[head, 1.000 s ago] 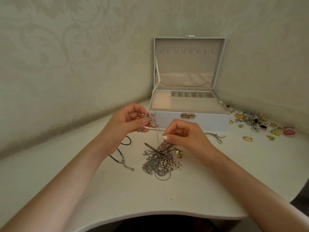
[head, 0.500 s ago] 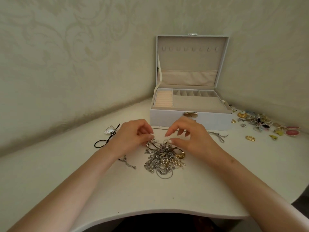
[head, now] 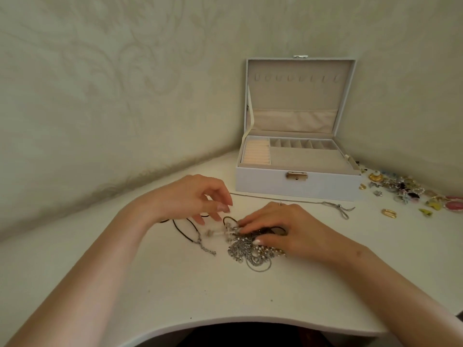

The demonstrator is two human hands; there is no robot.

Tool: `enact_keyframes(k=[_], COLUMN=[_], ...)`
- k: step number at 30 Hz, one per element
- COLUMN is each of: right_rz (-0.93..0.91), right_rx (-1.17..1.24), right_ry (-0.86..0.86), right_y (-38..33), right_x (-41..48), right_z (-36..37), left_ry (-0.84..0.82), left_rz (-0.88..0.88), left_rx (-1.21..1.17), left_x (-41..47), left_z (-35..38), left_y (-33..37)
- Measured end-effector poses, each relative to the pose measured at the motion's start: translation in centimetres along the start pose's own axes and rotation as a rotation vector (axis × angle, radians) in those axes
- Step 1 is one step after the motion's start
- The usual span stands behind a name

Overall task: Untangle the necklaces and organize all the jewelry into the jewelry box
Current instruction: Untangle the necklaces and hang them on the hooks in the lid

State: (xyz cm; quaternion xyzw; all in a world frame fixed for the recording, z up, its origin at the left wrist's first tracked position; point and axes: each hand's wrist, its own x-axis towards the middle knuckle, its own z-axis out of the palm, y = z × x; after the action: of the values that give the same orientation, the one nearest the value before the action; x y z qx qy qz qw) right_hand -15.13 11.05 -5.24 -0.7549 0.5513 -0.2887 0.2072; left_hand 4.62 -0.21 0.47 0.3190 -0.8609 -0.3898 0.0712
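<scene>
A tangle of silver, pearl and dark necklaces (head: 241, 249) lies on the white table (head: 200, 291). My right hand (head: 285, 231) rests flat on its far side, fingertips pressing the pile. My left hand (head: 190, 199) hovers just left of the tangle, fingers loosely curled downward, with nothing visible between them. A blurred beaded piece (head: 213, 232) sticks out of the tangle below those fingers. A black cord necklace (head: 184, 230) with a silver end chain lies under my left wrist. The open jewelry box (head: 295, 187) stands behind, its compartments bare.
A thin silver chain with a bow-shaped end (head: 339, 207) lies stretched in front of the box. Several small earrings and brooches (head: 406, 189) are heaped to the right of the box, with a gold ring (head: 389, 212) nearer me. Walls close in behind and left.
Both hands came down from chest height to the table. My right hand flattened onto the tangle. My left hand let go of the charm necklace and shifted left over the black cord.
</scene>
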Motion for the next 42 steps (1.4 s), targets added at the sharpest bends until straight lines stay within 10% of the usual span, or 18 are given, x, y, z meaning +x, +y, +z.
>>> enact_keyframes(k=[5,10,23,31,42], right_rz=[0.009,0.066,0.152,0.242,0.173], right_rx=[0.189,0.378,0.29,-0.054,0.11], right_ry=[-0.111,-0.108,0.285,0.195,0.232], right_y=[-0.9,-2.0,-1.6,-2.4,-3.0], right_x=[0.0,-0.1,0.9,6.8,6.9], right_z=[-0.1,-0.4,-0.2,1.8,-0.4], left_ry=[0.444,0.362,0.326,0.275,0.13], left_rz=[-0.221,-0.461,-0.22,-0.065,0.111], left_rx=[0.356,0.518,0.227,0.086,-0.147], left_x=[0.7,1.2,1.5,1.2,1.4], left_z=[-2.2,-1.9,-1.7,-1.3,-0.2], left_y=[-2.8,-5.0,-5.0,-3.6,-2.2])
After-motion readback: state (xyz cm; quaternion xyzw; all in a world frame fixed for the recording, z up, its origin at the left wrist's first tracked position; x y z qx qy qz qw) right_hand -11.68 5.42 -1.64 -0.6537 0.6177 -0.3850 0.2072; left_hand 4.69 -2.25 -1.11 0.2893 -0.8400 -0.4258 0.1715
